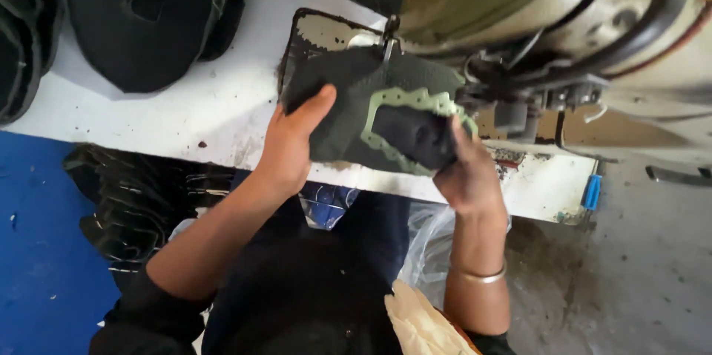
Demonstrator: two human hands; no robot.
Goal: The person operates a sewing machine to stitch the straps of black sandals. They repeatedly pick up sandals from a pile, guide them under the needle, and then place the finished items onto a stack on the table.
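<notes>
Surface: white worktable [185, 114], scuffed and speckled, with a blue floor [37, 251] at 8 o'clock.
Left hand [289, 147]: clamped on the near-left edge of the dark shoe upper [356, 103], thumb on top.
Right hand [467, 173]: pinching the upper's right side at its pale green scalloped trim [404, 99].
Shoe upper: under the sewing machine [534, 21] needle, at 12 o'clock from the hands.
Beyond: stacked dark uppers [141, 21] at 10 o'clock; metal bangle [480, 275] on the right wrist.
</notes>
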